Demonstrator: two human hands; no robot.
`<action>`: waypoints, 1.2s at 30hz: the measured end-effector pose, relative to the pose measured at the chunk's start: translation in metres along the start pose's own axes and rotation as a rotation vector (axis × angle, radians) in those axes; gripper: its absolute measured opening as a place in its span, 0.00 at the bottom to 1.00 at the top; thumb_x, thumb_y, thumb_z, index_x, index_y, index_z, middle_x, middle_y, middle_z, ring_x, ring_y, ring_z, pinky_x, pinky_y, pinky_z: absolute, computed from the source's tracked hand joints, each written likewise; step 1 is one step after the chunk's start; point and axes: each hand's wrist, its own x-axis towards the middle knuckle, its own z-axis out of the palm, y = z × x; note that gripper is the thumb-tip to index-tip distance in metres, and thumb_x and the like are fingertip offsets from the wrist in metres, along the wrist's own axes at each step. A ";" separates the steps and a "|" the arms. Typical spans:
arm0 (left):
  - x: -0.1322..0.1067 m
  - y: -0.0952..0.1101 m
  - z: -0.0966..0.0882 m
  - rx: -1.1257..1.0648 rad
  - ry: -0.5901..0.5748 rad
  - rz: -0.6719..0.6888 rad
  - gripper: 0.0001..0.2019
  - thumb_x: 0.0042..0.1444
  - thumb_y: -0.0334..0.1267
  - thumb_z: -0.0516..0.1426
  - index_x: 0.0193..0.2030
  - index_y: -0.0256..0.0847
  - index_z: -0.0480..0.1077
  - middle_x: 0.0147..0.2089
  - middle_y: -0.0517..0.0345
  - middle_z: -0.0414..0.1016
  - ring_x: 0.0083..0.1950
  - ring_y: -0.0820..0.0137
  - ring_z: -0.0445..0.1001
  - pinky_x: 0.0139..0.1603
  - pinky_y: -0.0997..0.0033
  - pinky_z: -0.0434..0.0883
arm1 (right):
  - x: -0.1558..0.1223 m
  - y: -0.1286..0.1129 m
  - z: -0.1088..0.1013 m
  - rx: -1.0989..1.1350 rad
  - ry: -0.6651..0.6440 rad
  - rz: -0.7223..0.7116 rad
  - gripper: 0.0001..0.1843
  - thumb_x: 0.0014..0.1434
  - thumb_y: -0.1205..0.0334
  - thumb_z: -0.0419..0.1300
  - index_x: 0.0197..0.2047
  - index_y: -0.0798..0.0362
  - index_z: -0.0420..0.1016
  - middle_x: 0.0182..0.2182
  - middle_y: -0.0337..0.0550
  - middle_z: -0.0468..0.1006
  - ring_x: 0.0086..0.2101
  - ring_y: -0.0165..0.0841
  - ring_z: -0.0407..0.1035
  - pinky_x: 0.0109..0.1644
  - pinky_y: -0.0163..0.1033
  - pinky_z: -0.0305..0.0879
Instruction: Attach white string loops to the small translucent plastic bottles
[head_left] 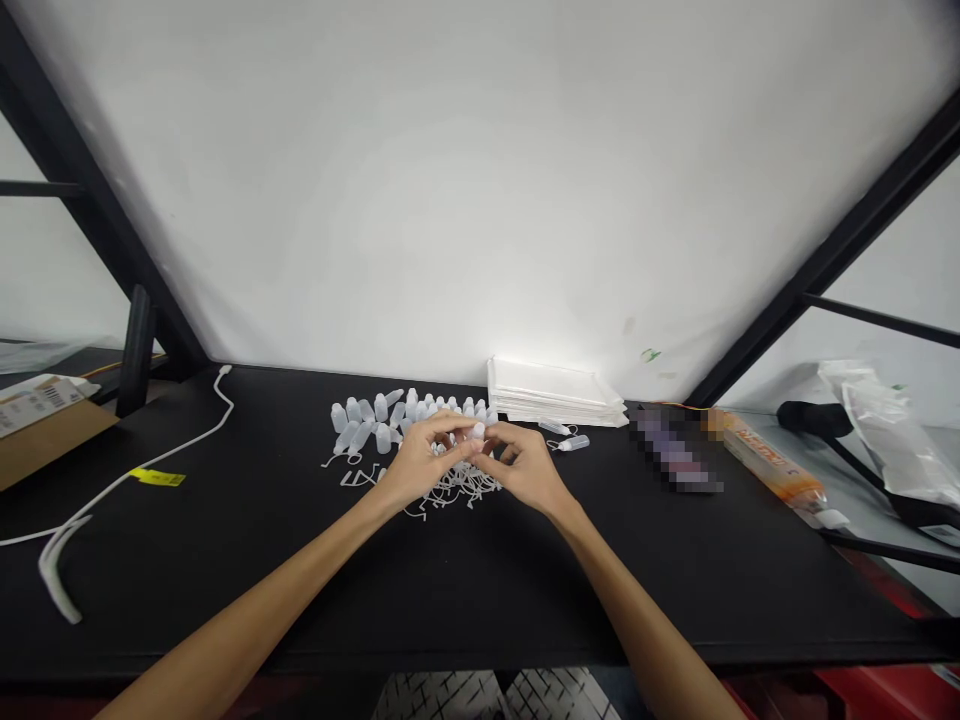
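Note:
Both my hands meet over the middle of a black table (247, 560). My left hand (424, 462) pinches a small white plastic bottle (478, 431) between thumb and fingers. My right hand (525, 468) is curled beside it, fingertips closed on something tiny that I cannot make out. Behind my hands lies a heap of several small translucent bottles (375, 415). Under and in front of my hands lies a tangle of thin white plastic loops (457, 488). Two more bottles (571, 441) lie to the right of my right hand.
A stack of white flat bags (555, 392) sits against the white wall. A white cable (127, 475) with a yellow tag (157, 477) runs along the left. A cardboard box (41, 420) stands far left. An orange tube (772, 463) and a black-handled tool (847, 445) lie at right.

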 end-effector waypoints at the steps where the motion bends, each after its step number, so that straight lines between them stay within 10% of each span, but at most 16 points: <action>1: 0.000 0.000 0.001 -0.018 -0.009 -0.006 0.11 0.56 0.41 0.60 0.42 0.39 0.77 0.39 0.52 0.74 0.39 0.68 0.71 0.40 0.66 0.70 | 0.000 -0.001 0.002 -0.039 0.014 -0.010 0.08 0.54 0.59 0.62 0.36 0.52 0.79 0.28 0.39 0.77 0.27 0.29 0.69 0.27 0.32 0.59; 11: -0.001 0.001 -0.001 0.137 0.029 0.025 0.12 0.60 0.41 0.56 0.46 0.40 0.76 0.39 0.53 0.77 0.39 0.68 0.74 0.37 0.69 0.72 | 0.008 0.040 -0.034 -0.444 0.358 0.248 0.08 0.51 0.58 0.60 0.35 0.50 0.73 0.22 0.33 0.75 0.21 0.28 0.65 0.32 0.35 0.58; 21: -0.006 -0.002 0.003 0.240 -0.036 0.073 0.11 0.61 0.40 0.55 0.39 0.41 0.78 0.39 0.54 0.79 0.35 0.69 0.73 0.32 0.72 0.70 | 0.014 0.061 -0.011 -0.663 0.071 0.302 0.07 0.54 0.59 0.62 0.28 0.52 0.71 0.31 0.39 0.79 0.34 0.34 0.70 0.32 0.35 0.52; 28: -0.006 -0.004 0.003 0.271 -0.047 0.098 0.11 0.62 0.41 0.54 0.40 0.41 0.77 0.39 0.53 0.78 0.37 0.68 0.74 0.29 0.72 0.68 | 0.015 0.063 -0.010 -0.534 0.053 0.289 0.11 0.54 0.62 0.63 0.42 0.48 0.75 0.36 0.37 0.82 0.33 0.34 0.72 0.35 0.37 0.59; 36: -0.005 -0.002 0.001 0.306 -0.042 0.096 0.11 0.62 0.41 0.54 0.40 0.41 0.77 0.40 0.54 0.79 0.39 0.68 0.75 0.32 0.72 0.70 | 0.009 0.056 -0.062 -0.614 0.129 0.360 0.13 0.54 0.59 0.61 0.44 0.47 0.77 0.40 0.37 0.81 0.36 0.36 0.74 0.40 0.39 0.64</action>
